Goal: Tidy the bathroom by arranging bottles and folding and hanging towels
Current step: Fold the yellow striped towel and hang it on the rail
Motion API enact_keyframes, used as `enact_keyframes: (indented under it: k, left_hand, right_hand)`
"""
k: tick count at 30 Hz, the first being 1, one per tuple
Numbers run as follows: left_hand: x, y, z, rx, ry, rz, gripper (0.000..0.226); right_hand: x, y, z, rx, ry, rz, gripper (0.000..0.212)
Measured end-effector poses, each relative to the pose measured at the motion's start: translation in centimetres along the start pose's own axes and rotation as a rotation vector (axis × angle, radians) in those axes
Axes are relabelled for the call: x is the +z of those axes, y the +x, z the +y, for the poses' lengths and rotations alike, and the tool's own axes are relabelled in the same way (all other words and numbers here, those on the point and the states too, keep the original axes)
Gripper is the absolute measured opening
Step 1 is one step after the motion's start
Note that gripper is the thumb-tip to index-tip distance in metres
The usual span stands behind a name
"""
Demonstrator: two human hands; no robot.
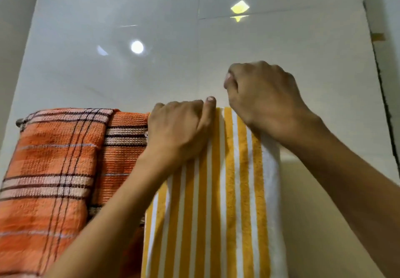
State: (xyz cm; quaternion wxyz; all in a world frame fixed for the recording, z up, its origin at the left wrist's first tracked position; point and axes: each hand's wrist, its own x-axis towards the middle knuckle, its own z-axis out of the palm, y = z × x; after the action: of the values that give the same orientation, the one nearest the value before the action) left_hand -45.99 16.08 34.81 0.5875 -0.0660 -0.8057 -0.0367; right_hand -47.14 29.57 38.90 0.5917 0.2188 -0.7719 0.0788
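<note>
A yellow-and-white striped towel (225, 202) hangs folded over a wall rail that it hides. My left hand (179, 130) rests on the towel's top left edge, its fingers bent over the fold and the thumb lying along the top. My right hand (262, 98) sits above the towel's top right corner with its fingers curled; whether they hold cloth is hidden from here. An orange plaid towel (52, 169) hangs on the same rail just to the left, touching the striped one.
Glossy white wall tiles (194, 50) fill the view behind the towels, with light reflections. The rail's end (19, 123) pokes out at the far left. A dark vertical seam (383, 96) runs down the wall at the right.
</note>
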Motion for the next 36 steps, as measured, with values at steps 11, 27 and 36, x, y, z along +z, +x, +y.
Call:
enact_keyframes:
  k: [11, 27, 36]
  left_hand:
    - [-1.1, 5.1, -2.2, -0.255, -0.110, -0.176, 0.043]
    - [-2.4, 5.5, -1.3, -0.217, -0.229, -0.748, 0.042]
    - [-2.7, 5.2, -2.9, -0.197, -0.252, -0.559, 0.044]
  right_hand:
    - [1.7, 2.9, -1.8, 0.157, 0.159, -0.670, 0.082]
    - [0.1, -1.3, -2.0, -0.009, 0.031, -0.378, 0.069]
    - [0.6, 3.6, -0.9, 0.083, 0.301, -0.895, 0.042]
